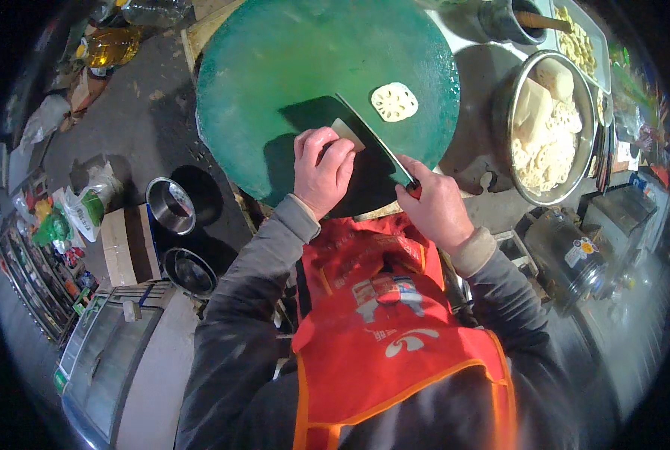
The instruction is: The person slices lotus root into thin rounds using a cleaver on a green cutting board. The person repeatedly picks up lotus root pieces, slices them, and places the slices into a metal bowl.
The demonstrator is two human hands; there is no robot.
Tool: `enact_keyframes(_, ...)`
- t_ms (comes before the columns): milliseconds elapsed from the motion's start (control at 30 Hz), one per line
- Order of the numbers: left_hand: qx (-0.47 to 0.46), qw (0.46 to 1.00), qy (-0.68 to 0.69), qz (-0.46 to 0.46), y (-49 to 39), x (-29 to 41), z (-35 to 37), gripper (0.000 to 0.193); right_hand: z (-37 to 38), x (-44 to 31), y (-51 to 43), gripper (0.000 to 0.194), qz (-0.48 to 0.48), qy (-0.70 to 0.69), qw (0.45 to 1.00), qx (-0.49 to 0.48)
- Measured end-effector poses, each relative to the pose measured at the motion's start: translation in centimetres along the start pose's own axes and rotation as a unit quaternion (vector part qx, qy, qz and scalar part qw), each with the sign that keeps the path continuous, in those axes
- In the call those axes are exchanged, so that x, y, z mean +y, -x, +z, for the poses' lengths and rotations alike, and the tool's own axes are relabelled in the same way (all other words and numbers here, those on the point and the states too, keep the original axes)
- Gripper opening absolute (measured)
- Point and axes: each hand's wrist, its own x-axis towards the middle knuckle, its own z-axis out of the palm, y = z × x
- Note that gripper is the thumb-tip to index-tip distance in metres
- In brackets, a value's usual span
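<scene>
My left hand [324, 169] holds a pale piece of lotus root [347, 135] down on a round green cutting board [306, 50], its fingers curled over the piece. My right hand [437, 203] grips the handle of a cleaver [371, 130]. The blade is seen nearly edge-on, close beside the held piece; whether it touches cannot be made out. Right of the blade lies one flat lotus root slice [395, 102] with its holes facing up. The blade and hands cast dark shadows on the board.
A steel basin [516, 169] at the right holds sliced and whole lotus root. Behind it stand a mortar [495, 19] with a wooden pestle and a tray of pale pieces [579, 48]. Two metal bowls [170, 206] and a cardboard box [118, 247] are at the left, an oil bottle [110, 48] farther back.
</scene>
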Motion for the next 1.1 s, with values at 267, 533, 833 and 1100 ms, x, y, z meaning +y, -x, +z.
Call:
enact_keyframes(267, 0.0, 0.999, -0.019, 0.041, -0.1, -0.9, 0.4, 0.04, -0.2, 0.5, -0.5, 0.057, 0.039, -0.034, 0.997, -0.054)
enact_keyframes(533, -0.064, 0.996, -0.061, -0.004, 0.7, -1.1, 0.2, 0.054, -1.2, -2.4, 2.0, 0.063, 0.005, -0.021, 0.999, -0.035)
enact_keyframes(833, -0.046, 0.998, -0.019, -0.047, 0.6, -0.8, 0.5, 0.058, -3.5, -3.0, 4.1, 0.067, 0.039, -0.032, 0.996, -0.068)
enact_keyframes(1100, -0.059, 0.998, -0.026, -0.029, -0.4, -0.6, 0.0, 0.055, -4.2, -3.2, 3.3, 0.065, 0.053, -0.038, 0.994, -0.086)
